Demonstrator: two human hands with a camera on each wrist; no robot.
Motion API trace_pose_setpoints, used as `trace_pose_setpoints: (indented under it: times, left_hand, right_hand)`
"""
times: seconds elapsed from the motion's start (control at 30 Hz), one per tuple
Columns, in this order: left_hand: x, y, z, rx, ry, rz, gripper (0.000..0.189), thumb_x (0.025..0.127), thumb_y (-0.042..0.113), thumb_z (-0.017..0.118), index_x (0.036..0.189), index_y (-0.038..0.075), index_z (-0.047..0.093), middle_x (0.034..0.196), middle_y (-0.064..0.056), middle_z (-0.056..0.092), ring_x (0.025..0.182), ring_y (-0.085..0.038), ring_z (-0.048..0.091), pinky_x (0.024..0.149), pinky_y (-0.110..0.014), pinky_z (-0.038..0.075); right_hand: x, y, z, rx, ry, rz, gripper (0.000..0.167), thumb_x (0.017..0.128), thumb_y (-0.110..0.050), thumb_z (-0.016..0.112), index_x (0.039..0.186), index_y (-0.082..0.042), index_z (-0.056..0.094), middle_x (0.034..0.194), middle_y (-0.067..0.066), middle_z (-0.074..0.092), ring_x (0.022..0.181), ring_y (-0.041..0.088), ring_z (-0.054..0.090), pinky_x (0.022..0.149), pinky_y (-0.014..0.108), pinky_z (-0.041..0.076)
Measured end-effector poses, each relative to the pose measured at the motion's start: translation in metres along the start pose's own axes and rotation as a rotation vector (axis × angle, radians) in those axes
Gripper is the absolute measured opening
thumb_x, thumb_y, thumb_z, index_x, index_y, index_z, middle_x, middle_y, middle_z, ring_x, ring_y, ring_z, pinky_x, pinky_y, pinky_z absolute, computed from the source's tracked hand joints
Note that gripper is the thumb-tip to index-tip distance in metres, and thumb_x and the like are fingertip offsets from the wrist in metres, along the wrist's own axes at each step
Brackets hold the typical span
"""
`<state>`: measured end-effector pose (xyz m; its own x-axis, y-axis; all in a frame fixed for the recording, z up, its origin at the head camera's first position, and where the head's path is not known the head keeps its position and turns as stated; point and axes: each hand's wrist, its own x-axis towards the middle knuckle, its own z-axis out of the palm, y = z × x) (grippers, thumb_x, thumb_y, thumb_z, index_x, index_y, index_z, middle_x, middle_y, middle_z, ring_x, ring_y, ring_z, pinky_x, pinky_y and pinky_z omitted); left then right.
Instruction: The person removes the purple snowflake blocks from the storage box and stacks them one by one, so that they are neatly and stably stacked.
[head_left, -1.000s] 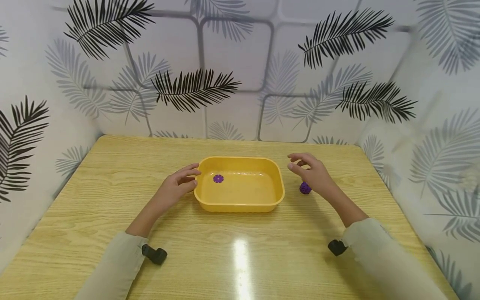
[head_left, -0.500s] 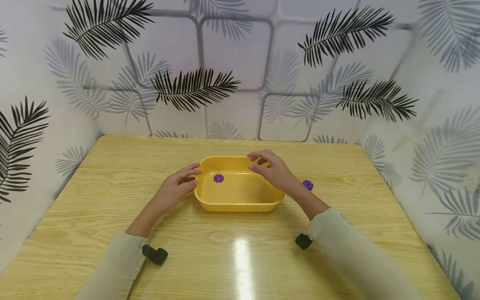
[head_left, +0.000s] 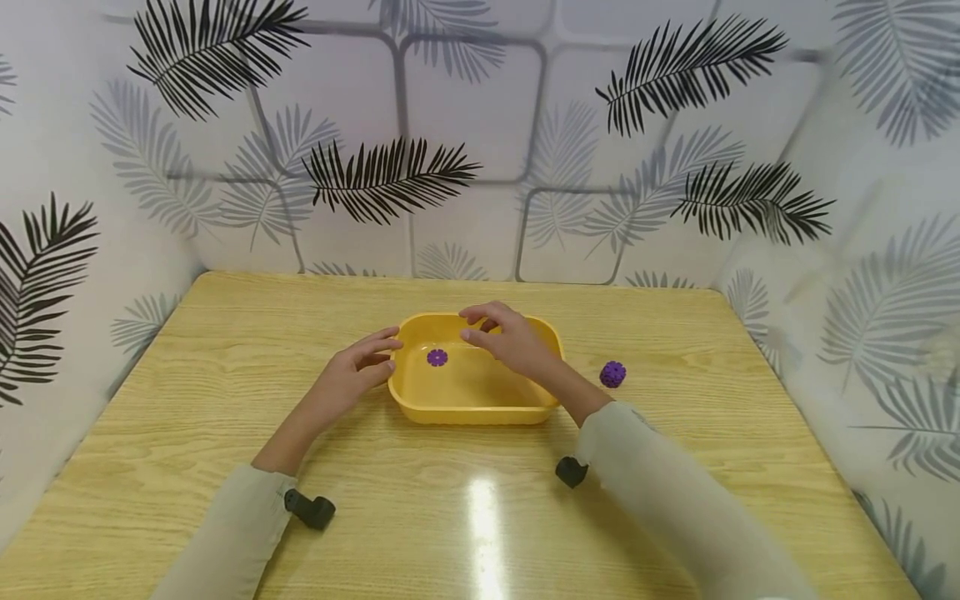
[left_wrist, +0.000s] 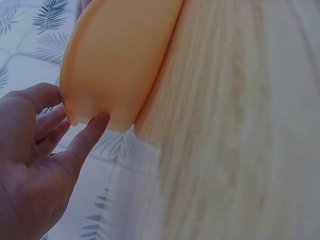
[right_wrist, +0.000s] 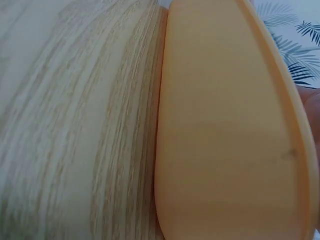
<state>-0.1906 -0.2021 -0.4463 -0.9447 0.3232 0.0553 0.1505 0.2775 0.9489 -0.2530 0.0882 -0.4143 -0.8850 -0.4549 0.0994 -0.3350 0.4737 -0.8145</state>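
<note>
A yellow plastic tray (head_left: pixel 476 409) stands on the table. The left hand (head_left: pixel 348 373) holds it by its left end. In the left wrist view the thumb (left_wrist: pixel 95 132) presses the tray's outer wall, and the other fingers are at the rim. The right hand (head_left: pixel 513 342) is over the tray's right half, its fingers loosely bent with a gap between thumb and index; nothing shows between them. Inside the tray at the left lies a purple notched disc (head_left: pixel 437 357). To the right of the tray, a small pile of purple notched pieces (head_left: pixel 612 374) sits on the table.
The wooden table (head_left: pixel 420 517) meets a white patterned wall covering (head_left: pixel 472 225) at the back and sides. A black wrist camera (head_left: pixel 310 509) sits at the left cuff, another camera (head_left: pixel 572 472) at the right. The tray's wall (right_wrist: pixel 225 125) fills much of the right wrist view.
The right hand has moved left from beside the purple pile to over the tray, leaving the pile in full view. The left hand and the tray have stayed put.
</note>
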Motion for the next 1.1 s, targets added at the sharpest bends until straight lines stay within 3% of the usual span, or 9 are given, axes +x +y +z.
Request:
trace_pose_setpoints:
  times: [0.23, 0.5, 0.67, 0.93, 1.1]
  left_hand:
    - [-0.001, 0.003, 0.000, 0.000, -0.005, -0.009, 0.040, 0.104, 0.020, 0.056, 0.141, 0.004, 0.055, 0.164, 0.002, 0.034, 0.139, -0.035, 0.047, 0.101, -0.023, 0.052]
    - [0.000, 0.002, -0.001, -0.004, -0.017, -0.005, 0.040, 0.105, 0.020, 0.055, 0.142, 0.006, 0.055, 0.164, 0.002, 0.033, 0.140, -0.035, 0.047, 0.105, -0.031, 0.052]
    - [0.000, 0.002, -0.001, -0.007, -0.022, -0.004, 0.040, 0.105, 0.020, 0.055, 0.142, 0.005, 0.055, 0.164, 0.003, 0.032, 0.140, -0.035, 0.046, 0.104, -0.030, 0.052]
    - [-0.001, 0.002, -0.001, -0.008, -0.017, -0.004, 0.041, 0.105, 0.021, 0.055, 0.142, 0.005, 0.055, 0.164, 0.002, 0.032, 0.140, -0.035, 0.047, 0.103, -0.026, 0.051]
    - [0.000, 0.002, -0.001, 0.005, -0.014, 0.001, 0.040, 0.105, 0.021, 0.056, 0.141, 0.005, 0.055, 0.164, 0.002, 0.033, 0.139, -0.035, 0.047, 0.103, -0.026, 0.051]
  right_hand:
    - [0.015, -0.001, 0.017, -0.071, -0.071, 0.047, 0.043, 0.097, -0.034, 0.069, 0.134, -0.014, 0.064, 0.127, 0.006, 0.063, 0.108, 0.022, 0.058, 0.089, 0.034, 0.055]
    - [0.031, 0.000, 0.037, -0.126, -0.114, 0.024, 0.039, 0.094, -0.024, 0.073, 0.130, -0.011, 0.067, 0.123, 0.007, 0.066, 0.100, 0.022, 0.062, 0.088, 0.031, 0.055]
    - [0.032, 0.002, 0.043, -0.126, -0.140, 0.046, 0.039, 0.094, -0.021, 0.073, 0.131, -0.010, 0.066, 0.126, 0.008, 0.066, 0.100, 0.023, 0.062, 0.091, 0.032, 0.054]
    - [0.033, 0.006, 0.049, -0.188, -0.186, 0.052, 0.037, 0.094, -0.015, 0.072, 0.129, -0.005, 0.066, 0.127, 0.011, 0.067, 0.114, 0.025, 0.061, 0.104, 0.037, 0.051]
    - [0.032, 0.009, 0.052, -0.273, -0.210, 0.006, 0.035, 0.091, -0.011, 0.075, 0.124, -0.004, 0.069, 0.120, 0.012, 0.068, 0.104, 0.023, 0.059, 0.099, 0.036, 0.051]
